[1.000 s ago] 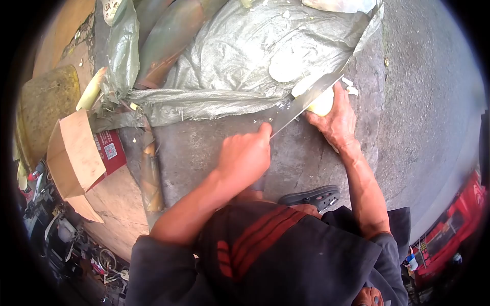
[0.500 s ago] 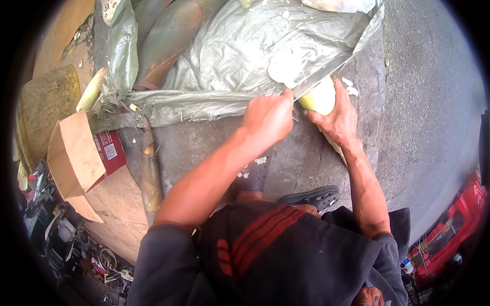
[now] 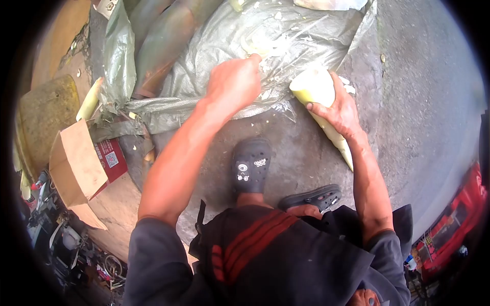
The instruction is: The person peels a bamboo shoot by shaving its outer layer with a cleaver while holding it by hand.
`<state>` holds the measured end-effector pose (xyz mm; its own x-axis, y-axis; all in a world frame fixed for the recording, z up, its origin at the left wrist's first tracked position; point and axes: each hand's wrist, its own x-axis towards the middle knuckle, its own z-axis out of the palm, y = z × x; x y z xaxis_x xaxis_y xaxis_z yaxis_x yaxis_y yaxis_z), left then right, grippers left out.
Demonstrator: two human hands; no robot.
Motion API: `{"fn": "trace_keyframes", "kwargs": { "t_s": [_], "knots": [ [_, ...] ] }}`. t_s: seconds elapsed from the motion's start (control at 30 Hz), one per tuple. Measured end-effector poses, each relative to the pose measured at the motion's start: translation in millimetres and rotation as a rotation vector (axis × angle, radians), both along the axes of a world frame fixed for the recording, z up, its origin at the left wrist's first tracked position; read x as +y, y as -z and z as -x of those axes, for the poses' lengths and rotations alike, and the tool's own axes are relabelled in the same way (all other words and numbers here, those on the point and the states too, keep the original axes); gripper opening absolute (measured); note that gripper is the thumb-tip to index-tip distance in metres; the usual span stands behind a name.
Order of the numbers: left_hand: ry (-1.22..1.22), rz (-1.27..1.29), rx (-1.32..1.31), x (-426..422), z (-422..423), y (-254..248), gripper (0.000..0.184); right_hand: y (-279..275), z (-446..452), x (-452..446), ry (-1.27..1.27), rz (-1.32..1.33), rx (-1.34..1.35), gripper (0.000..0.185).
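Note:
My right hand (image 3: 339,109) is wrapped round a peeled bamboo shoot (image 3: 334,133), with the thumb along its near side. The shoot's broad, white cut end faces up and away from me, and its pale tip tapers down toward my forearm. My left hand (image 3: 236,81) is a closed fist over the grey-green woven sack (image 3: 204,76), to the left of the shoot and apart from it. The fist holds a knife (image 3: 301,31), whose blade is only a faint, blurred streak. Pale shavings lie on the sack near the fist.
Large husk-covered shoots (image 3: 166,46) lie at the upper left. An open cardboard box (image 3: 79,163) and a small peeled shoot (image 3: 90,99) are on the left. My feet, in dark clogs (image 3: 251,166), stand close below the sack. A red object (image 3: 454,224) is at far right.
My left hand with the knife has moved left and away, off the shoot's cut end. The shoot has tilted slightly, showing more of its length. More pale pieces show on the sack.

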<state>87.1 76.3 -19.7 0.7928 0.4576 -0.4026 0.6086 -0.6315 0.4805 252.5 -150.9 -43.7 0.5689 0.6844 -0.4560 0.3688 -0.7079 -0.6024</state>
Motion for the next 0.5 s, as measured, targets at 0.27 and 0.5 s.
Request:
{"fn": "trace_keyframes", "kwargs": {
  "t_s": [0.27, 0.5],
  "knots": [
    [-0.034, 0.102, -0.115, -46, 59, -14, 0.017, -10, 24, 7, -0.079, 0.053, -0.272, 0.106],
    [-0.034, 0.102, -0.082, -75, 95, -37, 0.009, 7, 39, 0, -0.048, -0.129, -0.472, 0.106]
  ]
}}
